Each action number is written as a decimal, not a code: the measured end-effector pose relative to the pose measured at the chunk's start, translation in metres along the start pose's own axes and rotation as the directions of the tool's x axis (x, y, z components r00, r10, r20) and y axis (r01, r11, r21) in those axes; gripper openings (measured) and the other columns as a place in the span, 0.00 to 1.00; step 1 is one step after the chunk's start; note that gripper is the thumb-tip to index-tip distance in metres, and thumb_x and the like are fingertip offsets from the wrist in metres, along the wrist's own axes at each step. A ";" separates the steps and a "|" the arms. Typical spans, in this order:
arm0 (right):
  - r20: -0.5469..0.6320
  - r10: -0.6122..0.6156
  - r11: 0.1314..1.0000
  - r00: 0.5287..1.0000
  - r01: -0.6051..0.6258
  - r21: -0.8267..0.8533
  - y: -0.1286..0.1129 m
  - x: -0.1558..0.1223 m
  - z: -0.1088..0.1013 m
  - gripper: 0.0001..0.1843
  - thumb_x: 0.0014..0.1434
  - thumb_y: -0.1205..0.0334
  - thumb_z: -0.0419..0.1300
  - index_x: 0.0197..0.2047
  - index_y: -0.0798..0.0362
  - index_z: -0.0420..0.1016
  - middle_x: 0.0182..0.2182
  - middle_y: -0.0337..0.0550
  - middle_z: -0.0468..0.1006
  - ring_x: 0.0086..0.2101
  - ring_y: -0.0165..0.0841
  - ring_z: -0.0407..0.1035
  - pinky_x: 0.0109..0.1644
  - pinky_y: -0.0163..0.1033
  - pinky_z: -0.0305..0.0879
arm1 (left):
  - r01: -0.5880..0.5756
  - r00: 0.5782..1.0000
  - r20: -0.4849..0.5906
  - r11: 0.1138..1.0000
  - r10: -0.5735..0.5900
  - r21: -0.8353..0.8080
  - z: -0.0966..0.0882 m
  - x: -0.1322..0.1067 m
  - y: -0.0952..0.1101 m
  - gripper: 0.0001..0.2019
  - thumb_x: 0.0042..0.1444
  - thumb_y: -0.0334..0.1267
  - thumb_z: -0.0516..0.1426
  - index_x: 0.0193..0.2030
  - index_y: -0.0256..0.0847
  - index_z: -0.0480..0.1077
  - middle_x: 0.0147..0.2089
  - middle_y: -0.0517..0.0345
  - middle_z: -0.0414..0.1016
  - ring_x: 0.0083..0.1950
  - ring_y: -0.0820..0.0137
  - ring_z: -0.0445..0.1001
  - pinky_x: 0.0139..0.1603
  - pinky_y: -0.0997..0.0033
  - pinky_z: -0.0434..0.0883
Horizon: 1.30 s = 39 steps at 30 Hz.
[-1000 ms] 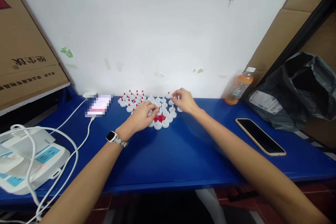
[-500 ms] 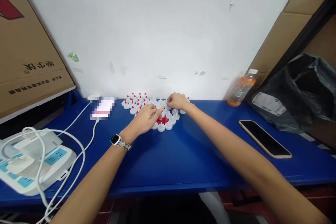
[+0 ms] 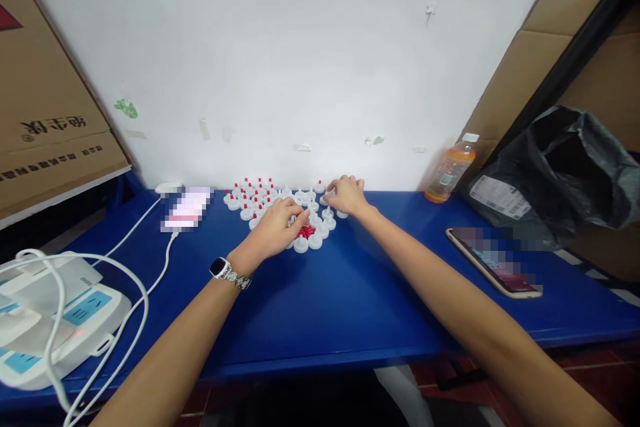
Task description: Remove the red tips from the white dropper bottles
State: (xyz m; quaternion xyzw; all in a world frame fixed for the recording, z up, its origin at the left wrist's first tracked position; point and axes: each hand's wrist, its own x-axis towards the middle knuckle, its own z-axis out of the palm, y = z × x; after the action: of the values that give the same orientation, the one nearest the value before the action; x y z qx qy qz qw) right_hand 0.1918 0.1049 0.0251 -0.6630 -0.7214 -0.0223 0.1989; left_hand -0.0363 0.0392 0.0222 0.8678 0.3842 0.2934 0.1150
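Observation:
Several small white round caps (image 3: 315, 240) lie in a cluster at the back of the blue table (image 3: 330, 300); those on the left (image 3: 245, 199) carry red tips. A little heap of loose red tips (image 3: 306, 231) lies among them. My left hand (image 3: 277, 230), with a watch on the wrist, rests over the cluster, fingers pinched at the red heap. My right hand (image 3: 347, 195) is curled over the caps at the cluster's right end, fingertips pressed on a white cap. What each pinch holds is too small to name.
A phone (image 3: 493, 261) lies at the right, beside an orange drink bottle (image 3: 447, 177) and a black plastic bag (image 3: 560, 173). At the left are a white power strip (image 3: 55, 320) with white cables (image 3: 145, 293), another phone (image 3: 187, 209) and a cardboard box (image 3: 45, 93).
My left fingers have slid to the red heap. My right hand went left to the caps, then back a little right. The phone at the right now shows a lit screen.

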 end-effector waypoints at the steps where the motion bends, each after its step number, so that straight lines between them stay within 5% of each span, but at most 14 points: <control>1: 0.012 -0.006 1.000 1.000 0.007 -0.017 -0.001 0.000 0.002 0.18 0.58 0.50 0.63 0.47 0.51 0.83 0.50 0.55 0.77 0.54 0.49 0.64 0.59 0.52 0.52 | -0.008 1.000 0.000 1.000 0.008 0.007 0.000 0.000 -0.001 0.23 0.71 0.51 0.47 0.32 0.43 0.75 0.37 0.53 0.72 0.44 0.61 0.71 0.51 0.57 0.68; 10: -0.036 0.096 0.995 0.995 -0.097 -0.028 -0.013 0.027 0.004 0.19 0.64 0.50 0.55 0.44 0.53 0.82 0.45 0.55 0.80 0.53 0.48 0.69 0.58 0.51 0.53 | 0.004 1.000 -0.028 1.000 -0.004 0.005 -0.001 -0.001 0.005 0.21 0.70 0.50 0.49 0.32 0.42 0.74 0.39 0.52 0.73 0.45 0.61 0.71 0.52 0.56 0.68; 17: 0.005 0.131 0.985 0.991 -0.129 -0.119 -0.028 0.057 0.016 0.14 0.60 0.64 0.59 0.46 0.61 0.80 0.47 0.63 0.81 0.48 0.45 0.75 0.59 0.50 0.52 | 0.038 0.998 -0.047 0.996 -0.034 0.080 -0.001 -0.003 0.004 0.20 0.70 0.47 0.48 0.32 0.42 0.73 0.41 0.51 0.73 0.46 0.60 0.71 0.52 0.55 0.68; 21: 0.007 0.142 0.987 0.990 -0.141 -0.077 -0.030 0.057 0.016 0.13 0.61 0.66 0.57 0.45 0.58 0.81 0.45 0.59 0.82 0.48 0.45 0.75 0.57 0.50 0.55 | 0.055 0.996 -0.069 0.995 -0.049 0.087 -0.005 -0.005 0.000 0.20 0.70 0.47 0.48 0.33 0.42 0.74 0.42 0.51 0.73 0.47 0.59 0.70 0.52 0.54 0.68; 27: -0.242 -0.044 0.986 0.969 0.081 0.145 -0.029 0.010 -0.010 0.13 0.65 0.61 0.54 0.46 0.54 0.77 0.47 0.54 0.80 0.48 0.44 0.73 0.51 0.45 0.62 | 0.061 0.984 -0.173 0.997 -0.051 0.050 -0.011 -0.005 0.002 0.16 0.71 0.46 0.48 0.38 0.42 0.71 0.44 0.52 0.73 0.49 0.61 0.70 0.54 0.56 0.67; 31: -0.218 -0.224 0.855 0.950 0.298 0.423 -0.034 -0.045 -0.021 0.12 0.66 0.60 0.53 0.48 0.51 0.74 0.34 0.41 0.80 0.31 0.34 0.72 0.40 0.38 0.65 | 0.016 0.977 -0.211 1.000 -0.016 -0.003 -0.009 -0.004 0.012 0.12 0.72 0.47 0.48 0.43 0.42 0.67 0.45 0.54 0.73 0.47 0.63 0.71 0.50 0.60 0.68; 33: -0.236 -0.284 0.789 0.929 0.366 0.493 -0.039 -0.068 -0.022 0.09 0.62 0.61 0.56 0.44 0.50 0.74 0.37 0.40 0.80 0.31 0.32 0.70 0.40 0.37 0.65 | -0.026 0.981 -0.190 0.999 0.031 0.029 -0.006 -0.005 0.018 0.12 0.72 0.47 0.48 0.45 0.42 0.65 0.45 0.53 0.72 0.47 0.63 0.71 0.50 0.61 0.68; 39: -0.248 -0.255 0.666 0.935 0.356 0.656 -0.055 -0.096 -0.021 0.09 0.58 0.63 0.58 0.44 0.49 0.71 0.29 0.34 0.75 0.28 0.30 0.69 0.38 0.36 0.67 | -0.076 0.985 -0.122 0.950 0.118 0.303 -0.002 -0.007 0.029 0.13 0.74 0.41 0.41 0.41 0.43 0.63 0.40 0.51 0.70 0.44 0.60 0.69 0.46 0.59 0.67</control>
State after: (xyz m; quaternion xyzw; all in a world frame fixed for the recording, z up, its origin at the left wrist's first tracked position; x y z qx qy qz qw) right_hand 0.1480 0.0010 0.0270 -0.4066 -0.7628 0.1705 0.4730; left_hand -0.0235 0.0149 0.0329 0.8705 0.3878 0.2972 -0.0583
